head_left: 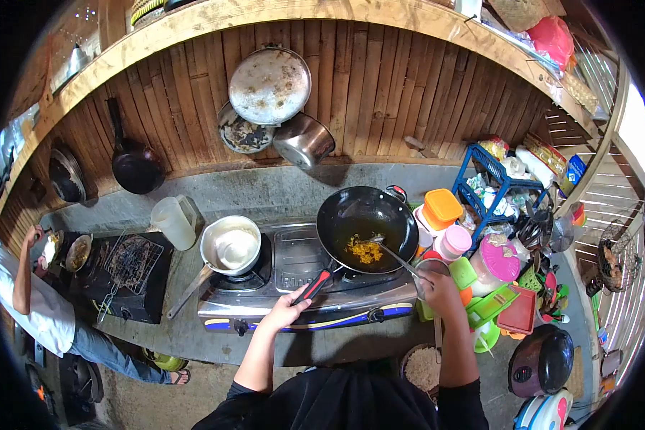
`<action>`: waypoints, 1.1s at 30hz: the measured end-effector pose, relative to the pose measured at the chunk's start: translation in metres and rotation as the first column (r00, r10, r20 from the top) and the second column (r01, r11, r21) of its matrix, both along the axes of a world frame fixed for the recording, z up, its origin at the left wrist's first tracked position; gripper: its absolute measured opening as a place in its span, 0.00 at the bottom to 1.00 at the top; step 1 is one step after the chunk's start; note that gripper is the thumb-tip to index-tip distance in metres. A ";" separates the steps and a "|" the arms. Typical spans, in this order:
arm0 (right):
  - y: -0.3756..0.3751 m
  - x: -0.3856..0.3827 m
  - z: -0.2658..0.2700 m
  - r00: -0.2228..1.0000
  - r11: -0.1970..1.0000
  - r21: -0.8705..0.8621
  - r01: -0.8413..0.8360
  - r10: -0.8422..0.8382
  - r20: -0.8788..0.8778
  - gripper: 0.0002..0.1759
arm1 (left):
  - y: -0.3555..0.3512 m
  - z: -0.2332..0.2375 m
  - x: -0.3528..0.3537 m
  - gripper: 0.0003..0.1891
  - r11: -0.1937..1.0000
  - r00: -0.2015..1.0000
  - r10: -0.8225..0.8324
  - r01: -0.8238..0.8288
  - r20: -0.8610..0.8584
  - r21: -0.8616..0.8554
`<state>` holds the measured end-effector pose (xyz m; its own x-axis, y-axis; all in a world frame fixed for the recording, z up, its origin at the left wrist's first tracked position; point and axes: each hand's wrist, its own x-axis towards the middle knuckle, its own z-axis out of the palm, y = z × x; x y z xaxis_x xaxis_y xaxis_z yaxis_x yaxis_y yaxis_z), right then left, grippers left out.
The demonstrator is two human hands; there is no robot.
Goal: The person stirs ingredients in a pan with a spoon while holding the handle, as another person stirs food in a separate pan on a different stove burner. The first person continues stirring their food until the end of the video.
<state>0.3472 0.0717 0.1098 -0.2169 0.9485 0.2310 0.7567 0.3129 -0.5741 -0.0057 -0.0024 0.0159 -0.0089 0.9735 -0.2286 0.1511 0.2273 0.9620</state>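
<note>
A black wok (333,215) sits on the right burner of the gas stove (215,315). Its red and black handle (314,285) points towards me, and my left hand (287,311) is closed around the end of it. Chopped yellow-orange food (364,251) lies in a little oil at the bottom of the wok. My right hand (437,285) grips the long handle of a metal spatula (401,262), whose head rests in the food. On the left burner stands a light metal saucepan (231,247), its long handle slanting down to the left.
A second person (32,308) stands at far left near a black stove with a wire grill rack (132,259). A clear plastic jug (173,223) stands left of the saucepan. Colourful containers (505,261), a blue rack (491,183) and a rice cooker (541,362) crowd my right.
</note>
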 end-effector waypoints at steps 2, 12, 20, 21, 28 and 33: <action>-0.005 0.008 0.004 0.999 1.000 0.017 -0.001 0.001 0.034 0.13 | 0.000 0.001 0.000 0.25 1.000 1.000 -0.005 0.005 -0.009 0.007; -0.034 0.033 0.058 0.986 1.000 -0.022 0.007 -0.003 0.169 0.14 | -0.001 0.007 0.002 0.25 1.000 1.000 0.007 -0.007 0.011 0.018; -0.041 0.037 0.064 0.972 0.998 -0.039 0.058 -0.047 0.228 0.15 | -0.001 0.003 0.003 0.25 1.000 0.999 0.024 -0.023 -0.022 0.021; -0.039 0.035 0.062 0.971 0.994 -0.066 0.088 -0.071 0.229 0.15 | -0.001 0.003 0.003 0.25 1.000 1.000 0.022 -0.022 0.011 0.019; -0.012 0.037 0.010 0.998 0.997 -0.064 0.033 -0.029 0.060 0.14 | -0.003 0.009 0.005 0.25 0.999 1.000 0.024 -0.024 0.012 -0.023; -0.002 0.020 -0.009 0.995 0.992 -0.089 0.094 -0.090 0.047 0.15 | -0.003 0.010 0.006 0.25 1.000 1.000 0.020 -0.020 0.004 -0.021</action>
